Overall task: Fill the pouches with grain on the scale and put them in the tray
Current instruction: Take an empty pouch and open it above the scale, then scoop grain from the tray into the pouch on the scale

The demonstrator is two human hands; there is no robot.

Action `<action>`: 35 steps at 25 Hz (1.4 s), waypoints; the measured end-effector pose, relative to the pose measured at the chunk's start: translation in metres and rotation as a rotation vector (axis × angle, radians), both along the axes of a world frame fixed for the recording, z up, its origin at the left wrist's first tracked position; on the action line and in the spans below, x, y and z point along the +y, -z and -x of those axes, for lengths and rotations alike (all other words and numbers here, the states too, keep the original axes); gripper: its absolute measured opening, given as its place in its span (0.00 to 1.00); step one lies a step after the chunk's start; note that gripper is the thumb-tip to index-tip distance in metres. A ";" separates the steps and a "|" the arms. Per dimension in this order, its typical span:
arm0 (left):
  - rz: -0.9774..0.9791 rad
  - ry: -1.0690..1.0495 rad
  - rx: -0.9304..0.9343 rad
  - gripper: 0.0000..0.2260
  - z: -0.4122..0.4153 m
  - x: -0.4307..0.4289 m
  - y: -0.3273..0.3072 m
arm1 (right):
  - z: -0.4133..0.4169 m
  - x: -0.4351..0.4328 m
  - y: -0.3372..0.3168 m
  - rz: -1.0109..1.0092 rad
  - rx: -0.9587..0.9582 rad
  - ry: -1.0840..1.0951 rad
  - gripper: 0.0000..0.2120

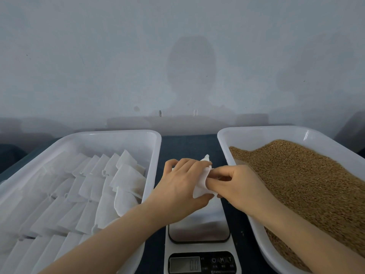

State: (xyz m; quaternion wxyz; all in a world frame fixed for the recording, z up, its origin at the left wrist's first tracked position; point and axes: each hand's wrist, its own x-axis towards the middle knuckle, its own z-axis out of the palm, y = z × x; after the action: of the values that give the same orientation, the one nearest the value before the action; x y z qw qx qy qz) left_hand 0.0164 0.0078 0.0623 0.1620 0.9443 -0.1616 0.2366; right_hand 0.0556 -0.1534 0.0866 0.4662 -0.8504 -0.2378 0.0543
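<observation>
A small white cloth pouch is held above the steel platform of a digital kitchen scale in the middle. My left hand grips the pouch from the left, its fingers curled over the top. My right hand pinches the pouch's right edge with fingers curled. Brown grain fills the white tray on the right. The white tray on the left holds several white pouches laid in overlapping rows. Much of the held pouch is hidden by my hands.
The scale's display and buttons sit at the bottom centre. A dark blue table surface shows between the two trays. A pale wall rises right behind the table.
</observation>
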 end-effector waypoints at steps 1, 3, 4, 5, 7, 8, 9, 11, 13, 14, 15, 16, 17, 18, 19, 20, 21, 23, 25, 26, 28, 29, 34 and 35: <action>0.013 -0.005 0.008 0.23 0.000 0.000 0.000 | 0.000 0.000 0.000 0.005 -0.006 0.001 0.05; 0.048 -0.018 0.035 0.19 -0.001 0.000 0.000 | 0.000 0.001 0.000 -0.001 -0.002 0.001 0.06; 0.073 -0.027 0.048 0.18 -0.002 0.000 0.000 | 0.001 0.000 -0.001 -0.019 0.012 -0.005 0.07; 0.107 -0.037 0.061 0.18 -0.002 0.001 0.000 | 0.002 -0.001 -0.003 -0.041 0.019 -0.007 0.07; 0.198 -0.057 0.126 0.18 -0.003 0.002 -0.002 | -0.002 -0.012 -0.011 -0.086 -0.033 0.074 0.08; 0.246 -0.063 0.175 0.18 -0.003 0.002 -0.002 | -0.009 -0.022 -0.014 -0.087 -0.098 0.168 0.08; 0.289 -0.061 0.221 0.18 -0.003 0.003 -0.003 | -0.018 -0.035 -0.018 -0.040 -0.175 0.268 0.07; 0.375 -0.047 0.309 0.19 -0.004 0.004 -0.005 | -0.034 -0.060 -0.022 0.274 -0.242 0.361 0.09; 0.451 -0.033 0.395 0.20 -0.005 0.005 -0.007 | -0.043 -0.076 -0.013 0.681 -0.108 0.337 0.13; 0.477 -0.027 0.427 0.21 -0.004 0.006 -0.007 | -0.044 -0.079 -0.004 0.843 -0.036 0.306 0.17; 0.496 -0.020 0.452 0.22 -0.004 0.006 -0.008 | -0.044 -0.080 0.005 0.942 0.008 0.284 0.19; 0.514 -0.010 0.472 0.22 -0.004 0.006 -0.009 | -0.045 -0.080 0.012 0.976 0.028 0.279 0.19; 0.532 0.001 0.489 0.23 -0.003 0.007 -0.009 | -0.045 -0.078 0.018 0.979 0.032 0.290 0.19; 0.549 0.013 0.500 0.23 -0.003 0.007 -0.010 | -0.046 -0.078 0.020 0.975 0.024 0.307 0.19; 0.562 0.020 0.507 0.23 -0.003 0.007 -0.010 | -0.047 -0.077 0.020 0.973 0.014 0.322 0.20; 0.571 0.020 0.516 0.23 -0.004 0.008 -0.009 | -0.047 -0.075 0.019 0.964 0.021 0.328 0.22; 0.574 0.019 0.528 0.23 -0.004 0.009 -0.009 | -0.048 -0.074 0.019 0.938 0.045 0.333 0.23; 0.580 0.019 0.554 0.23 -0.005 0.009 -0.008 | -0.048 -0.077 0.020 0.855 0.086 0.356 0.23; 0.574 0.029 0.577 0.23 -0.004 0.008 -0.007 | -0.049 -0.081 0.019 0.769 0.103 0.401 0.20; 0.568 0.037 0.581 0.23 -0.004 0.007 -0.008 | -0.050 -0.083 0.018 0.733 0.100 0.421 0.19; 0.569 0.045 0.580 0.22 -0.005 0.007 -0.007 | -0.052 -0.087 0.016 0.683 0.078 0.472 0.17; 0.570 0.046 0.579 0.22 -0.005 0.008 -0.007 | -0.055 -0.089 0.016 0.671 0.067 0.515 0.17; 0.556 0.040 0.600 0.22 -0.006 0.006 -0.007 | -0.073 -0.109 0.016 0.707 0.027 0.695 0.22; 0.552 0.040 0.605 0.22 -0.006 0.006 -0.007 | -0.075 -0.111 0.016 0.723 0.005 0.706 0.21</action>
State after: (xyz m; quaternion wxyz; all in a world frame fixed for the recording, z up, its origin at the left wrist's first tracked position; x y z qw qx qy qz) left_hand 0.0226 0.0140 0.0695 0.4539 0.8891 -0.0554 -0.0202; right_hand 0.1310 -0.2646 0.0709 0.1324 -0.9859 0.0994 -0.0256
